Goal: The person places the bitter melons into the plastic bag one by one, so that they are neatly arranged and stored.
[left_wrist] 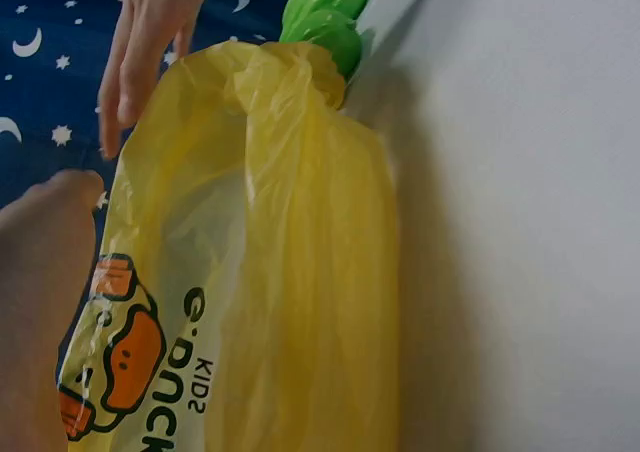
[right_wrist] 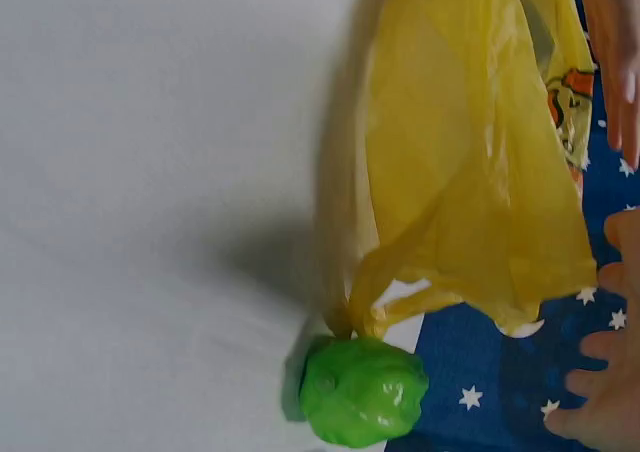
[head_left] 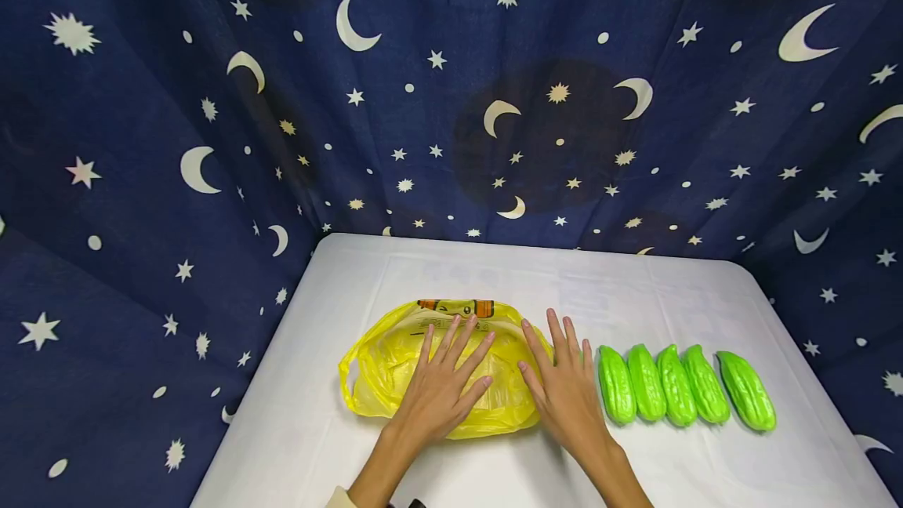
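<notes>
Left hand (head_left: 437, 398) and right hand (head_left: 570, 400) hover, fingers spread and empty, over a crosswise yellow bag (head_left: 502, 397), with green gourds (head_left: 678, 386) lying lengthwise just right of the nearer right hand.

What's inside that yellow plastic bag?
Inside the yellow plastic bag, I see crumpled plastic but no separate objects. The left hand and right hand block parts, so anything behind them is hidden.

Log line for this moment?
left hand: spread over yellow bag | right hand: spread over bag's right end | green items: row, right of bag | held: nothing
</notes>
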Tool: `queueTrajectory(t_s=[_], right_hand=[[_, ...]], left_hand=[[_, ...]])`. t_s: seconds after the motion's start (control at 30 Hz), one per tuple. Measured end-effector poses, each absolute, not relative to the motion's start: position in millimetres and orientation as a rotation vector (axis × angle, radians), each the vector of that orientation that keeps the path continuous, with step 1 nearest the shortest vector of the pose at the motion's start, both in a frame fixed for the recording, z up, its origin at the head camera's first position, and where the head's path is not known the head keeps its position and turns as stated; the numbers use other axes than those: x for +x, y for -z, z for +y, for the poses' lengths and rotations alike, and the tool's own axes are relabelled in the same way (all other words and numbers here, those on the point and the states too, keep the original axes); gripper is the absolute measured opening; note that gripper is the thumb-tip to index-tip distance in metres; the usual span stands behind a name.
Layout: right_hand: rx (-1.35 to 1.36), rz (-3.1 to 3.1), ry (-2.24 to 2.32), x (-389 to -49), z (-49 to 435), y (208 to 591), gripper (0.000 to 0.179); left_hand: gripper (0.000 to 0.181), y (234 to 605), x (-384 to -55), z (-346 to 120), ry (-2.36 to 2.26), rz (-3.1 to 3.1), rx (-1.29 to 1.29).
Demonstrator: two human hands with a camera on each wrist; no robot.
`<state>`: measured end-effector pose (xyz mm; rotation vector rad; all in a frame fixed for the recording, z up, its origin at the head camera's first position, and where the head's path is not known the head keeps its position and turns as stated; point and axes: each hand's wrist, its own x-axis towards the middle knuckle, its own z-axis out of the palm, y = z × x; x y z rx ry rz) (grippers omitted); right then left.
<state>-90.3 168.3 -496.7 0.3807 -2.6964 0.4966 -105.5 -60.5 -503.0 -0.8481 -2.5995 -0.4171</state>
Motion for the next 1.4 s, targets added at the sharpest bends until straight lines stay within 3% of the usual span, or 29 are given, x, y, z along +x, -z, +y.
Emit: queueTrajectory(t_s=[0.67, 1.0, 1.4], right_hand=[[0.114, -2.762, -0.749, -113, 212, 508, 0.038], [0.073, -2.978, -0.767, -119, 221, 512, 0.04], [0.103, -3.023, -0.807, -117, 228, 514, 0.042]], left_hand=[[0.072, 492, -121, -107, 0.501, -2.613, -0.516], [0.062, 495, -125, -142, 0.62, -2.609, -0.264], [0.034, 505, -130, -164, 0.976, -2.617, -0.086]])
